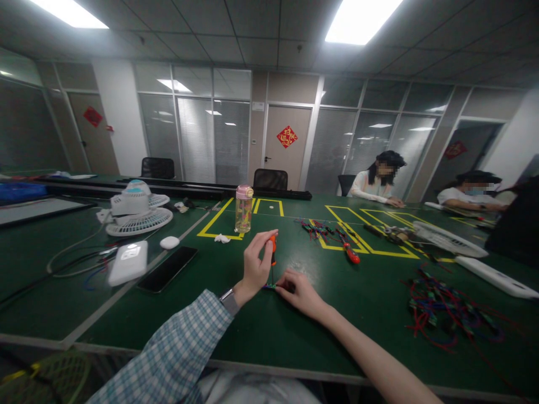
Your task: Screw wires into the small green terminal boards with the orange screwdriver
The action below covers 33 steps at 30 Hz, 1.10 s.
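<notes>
On the surface (357,289), the left hand (256,261) curls round the screwdriver (273,247), its tip down at the board (270,287), and the right hand (301,290) pinches the board's end, so this one looks not yet done, but I can't tell about the two wire piles (432,320).

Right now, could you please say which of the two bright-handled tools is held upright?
The orange-and-black screwdriver in the left hand; the red-handled tool lies flat on the table.
</notes>
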### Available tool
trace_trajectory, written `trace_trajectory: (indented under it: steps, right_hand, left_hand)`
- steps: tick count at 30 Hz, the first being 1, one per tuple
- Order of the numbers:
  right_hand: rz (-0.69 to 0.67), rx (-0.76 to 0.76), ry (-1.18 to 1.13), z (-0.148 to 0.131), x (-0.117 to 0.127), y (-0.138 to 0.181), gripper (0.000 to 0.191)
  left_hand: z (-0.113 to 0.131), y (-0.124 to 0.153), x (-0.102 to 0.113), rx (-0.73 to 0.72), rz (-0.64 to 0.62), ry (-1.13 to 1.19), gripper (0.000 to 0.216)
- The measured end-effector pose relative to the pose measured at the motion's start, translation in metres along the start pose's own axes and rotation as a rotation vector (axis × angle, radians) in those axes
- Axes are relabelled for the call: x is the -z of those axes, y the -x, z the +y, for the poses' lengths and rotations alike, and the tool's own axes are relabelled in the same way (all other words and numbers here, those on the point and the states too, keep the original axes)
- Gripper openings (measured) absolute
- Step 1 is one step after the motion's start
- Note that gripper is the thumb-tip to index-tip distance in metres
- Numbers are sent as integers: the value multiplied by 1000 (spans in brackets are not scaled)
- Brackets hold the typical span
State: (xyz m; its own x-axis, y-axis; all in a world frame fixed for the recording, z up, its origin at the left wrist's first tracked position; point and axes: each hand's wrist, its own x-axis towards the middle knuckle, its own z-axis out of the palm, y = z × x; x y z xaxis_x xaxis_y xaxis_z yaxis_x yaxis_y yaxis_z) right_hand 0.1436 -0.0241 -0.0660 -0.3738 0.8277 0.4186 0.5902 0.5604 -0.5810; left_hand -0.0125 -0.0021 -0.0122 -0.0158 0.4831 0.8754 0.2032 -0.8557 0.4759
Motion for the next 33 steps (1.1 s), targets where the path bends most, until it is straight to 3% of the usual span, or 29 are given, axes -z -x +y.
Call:
trace_trajectory:
  steps: [8, 16, 24, 33]
  right_hand:
    - [-11, -6, 14, 2, -1, 0, 9]
    - [1, 9, 3, 4, -2, 1, 9]
    - [-1, -3, 6, 3, -1, 0, 9]
    - [-3, 11, -12, 1, -1, 1, 9]
  left_hand:
    - [2, -1, -1, -77, 92, -138, 14]
    - [-1, 1, 1, -34, -17, 2, 29]
    - [1, 1, 0, -93, 90, -99, 16]
    - [0, 3, 0, -112, -37, -26, 31]
